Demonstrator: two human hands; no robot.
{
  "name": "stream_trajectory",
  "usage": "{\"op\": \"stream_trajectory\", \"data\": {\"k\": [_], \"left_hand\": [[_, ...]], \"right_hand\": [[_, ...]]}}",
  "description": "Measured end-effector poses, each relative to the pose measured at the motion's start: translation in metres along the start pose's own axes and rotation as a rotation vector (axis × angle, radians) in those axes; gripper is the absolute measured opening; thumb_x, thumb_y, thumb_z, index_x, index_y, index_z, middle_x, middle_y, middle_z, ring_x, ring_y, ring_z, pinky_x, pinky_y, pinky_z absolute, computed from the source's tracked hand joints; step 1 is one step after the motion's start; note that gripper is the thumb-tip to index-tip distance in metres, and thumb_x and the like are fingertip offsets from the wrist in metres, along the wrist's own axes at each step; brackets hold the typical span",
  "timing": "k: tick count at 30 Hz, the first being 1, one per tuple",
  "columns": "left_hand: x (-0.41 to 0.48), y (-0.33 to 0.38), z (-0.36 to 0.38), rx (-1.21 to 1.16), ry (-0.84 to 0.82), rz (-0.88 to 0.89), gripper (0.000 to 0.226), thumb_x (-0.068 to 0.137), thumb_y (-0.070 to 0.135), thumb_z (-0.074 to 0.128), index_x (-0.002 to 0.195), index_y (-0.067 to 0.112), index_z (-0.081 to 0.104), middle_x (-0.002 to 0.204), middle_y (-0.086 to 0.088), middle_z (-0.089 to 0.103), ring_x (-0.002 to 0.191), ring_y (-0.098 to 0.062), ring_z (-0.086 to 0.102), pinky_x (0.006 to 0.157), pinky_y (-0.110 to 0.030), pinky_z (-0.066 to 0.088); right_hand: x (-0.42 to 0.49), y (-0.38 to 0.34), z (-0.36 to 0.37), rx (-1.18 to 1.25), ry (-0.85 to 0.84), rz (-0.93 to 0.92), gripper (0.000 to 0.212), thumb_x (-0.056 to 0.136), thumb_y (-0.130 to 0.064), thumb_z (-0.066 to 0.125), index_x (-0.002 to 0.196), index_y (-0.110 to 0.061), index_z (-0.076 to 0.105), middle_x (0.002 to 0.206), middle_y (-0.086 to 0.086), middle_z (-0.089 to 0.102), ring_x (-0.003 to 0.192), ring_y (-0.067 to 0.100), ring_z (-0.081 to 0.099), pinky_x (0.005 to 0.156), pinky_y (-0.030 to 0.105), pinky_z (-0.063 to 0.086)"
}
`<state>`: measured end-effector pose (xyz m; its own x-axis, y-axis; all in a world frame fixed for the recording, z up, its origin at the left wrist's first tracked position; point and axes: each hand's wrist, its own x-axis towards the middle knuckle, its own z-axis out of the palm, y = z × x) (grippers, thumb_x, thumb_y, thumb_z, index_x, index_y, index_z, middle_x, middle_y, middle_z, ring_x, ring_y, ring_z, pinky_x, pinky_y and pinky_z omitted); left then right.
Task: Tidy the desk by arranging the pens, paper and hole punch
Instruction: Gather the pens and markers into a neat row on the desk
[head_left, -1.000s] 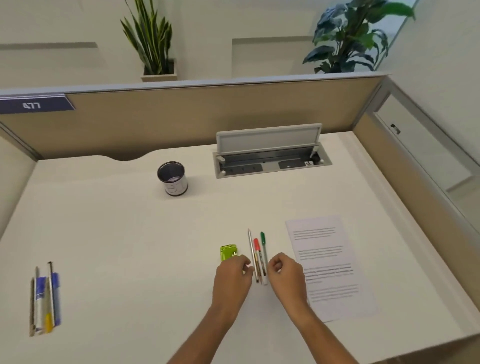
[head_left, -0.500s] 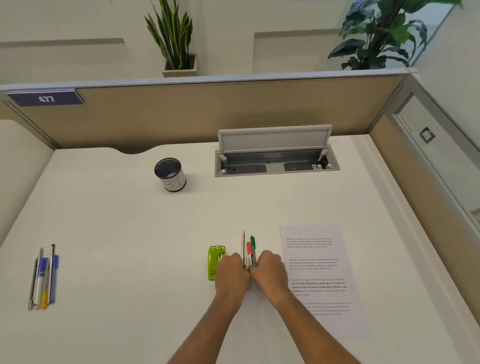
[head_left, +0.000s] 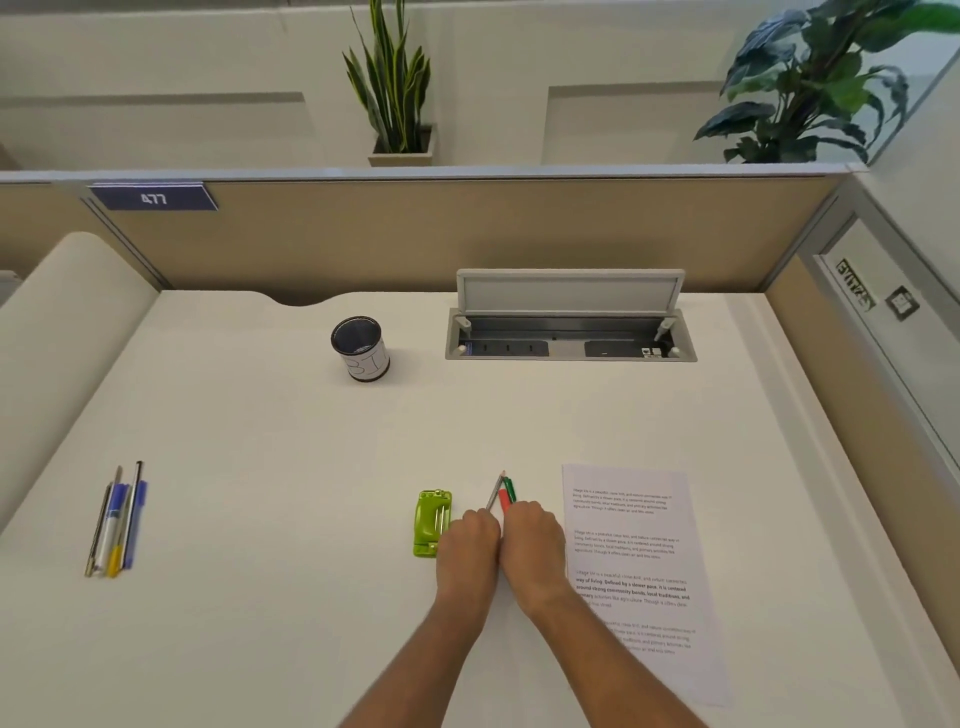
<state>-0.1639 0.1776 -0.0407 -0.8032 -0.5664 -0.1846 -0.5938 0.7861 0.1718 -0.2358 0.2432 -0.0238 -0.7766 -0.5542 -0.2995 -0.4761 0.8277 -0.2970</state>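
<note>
Looks like the pen-gathering step. Presses left hand (head_left: 467, 545) and right hand (head_left: 532, 540) side by side, fingers curled under and closed round the lower ends of the pen bundle (head_left: 503, 493); cannot tell the exact grip beneath the knuckles. Leaves grey, red and green tips fanning out at 12 o'clock of the hands. Has the green hole punch (head_left: 432, 522) just beside the left hand at 9 o'clock, the printed paper (head_left: 639, 571) at 3 o'clock of the right. Next, probably: squaring the bundle, lifting it off the surface (head_left: 260, 415), carrying it toward the pen cup (head_left: 361, 356) at 11 o'clock, or to the other pens (head_left: 117, 519), well apart at 9 o'clock.
</note>
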Motion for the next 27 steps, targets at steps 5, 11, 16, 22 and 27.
{"op": "stream_trajectory", "data": {"k": [5, 11, 16, 22, 27], "left_hand": [[-0.002, 0.007, -0.011, -0.018, -0.014, -0.054, 0.019, 0.107, 0.005, 0.054, 0.116, 0.015, 0.067, 0.118, -0.006, 0.074, 0.106, -0.02, 0.075, 0.087, -0.032, 0.06], [-0.003, 0.009, -0.024, -0.128, -0.069, -0.181, 0.021, 0.102, 0.006, 0.056, 0.118, 0.01, 0.069, 0.121, -0.009, 0.074, 0.109, -0.024, 0.073, 0.085, -0.032, 0.056], [-0.008, 0.002, -0.042, -0.366, -0.048, -0.275, 0.014, 0.09, 0.02, 0.07, 0.091, 0.006, 0.07, 0.091, -0.011, 0.074, 0.078, -0.026, 0.065, 0.064, -0.037, 0.046], [-0.021, -0.041, -0.07, -0.624, 0.051, -0.334, 0.02, 0.078, 0.019, 0.078, 0.075, 0.002, 0.07, 0.068, -0.014, 0.075, 0.062, -0.029, 0.066, 0.066, -0.041, 0.058], [-0.028, -0.085, -0.088, -0.875, 0.06, -0.37, 0.007, 0.079, 0.01, 0.077, 0.077, 0.004, 0.074, 0.065, -0.015, 0.077, 0.06, -0.034, 0.077, 0.062, -0.044, 0.069]], "right_hand": [[-0.007, 0.002, -0.004, -0.048, -0.029, -0.048, 0.017, 0.104, -0.005, 0.06, 0.111, -0.012, 0.074, 0.111, 0.009, 0.076, 0.097, 0.024, 0.075, 0.082, 0.034, 0.06], [-0.006, 0.012, -0.014, 0.026, -0.071, 0.016, 0.02, 0.097, -0.006, 0.064, 0.114, -0.012, 0.071, 0.114, 0.009, 0.075, 0.102, 0.027, 0.075, 0.079, 0.034, 0.059], [-0.009, 0.015, -0.016, 0.337, -0.058, 0.167, 0.021, 0.083, -0.021, 0.074, 0.074, -0.017, 0.056, 0.076, -0.001, 0.061, 0.063, 0.02, 0.058, 0.049, 0.029, 0.035], [-0.019, -0.022, -0.013, 0.668, -0.025, 0.195, 0.039, 0.078, -0.019, 0.079, 0.058, -0.019, 0.045, 0.053, -0.004, 0.049, 0.049, 0.016, 0.041, 0.048, 0.029, 0.031], [-0.021, -0.066, -0.009, 0.838, -0.055, 0.162, 0.036, 0.083, -0.015, 0.081, 0.061, -0.015, 0.052, 0.056, 0.002, 0.054, 0.054, 0.02, 0.048, 0.055, 0.037, 0.048]]}}
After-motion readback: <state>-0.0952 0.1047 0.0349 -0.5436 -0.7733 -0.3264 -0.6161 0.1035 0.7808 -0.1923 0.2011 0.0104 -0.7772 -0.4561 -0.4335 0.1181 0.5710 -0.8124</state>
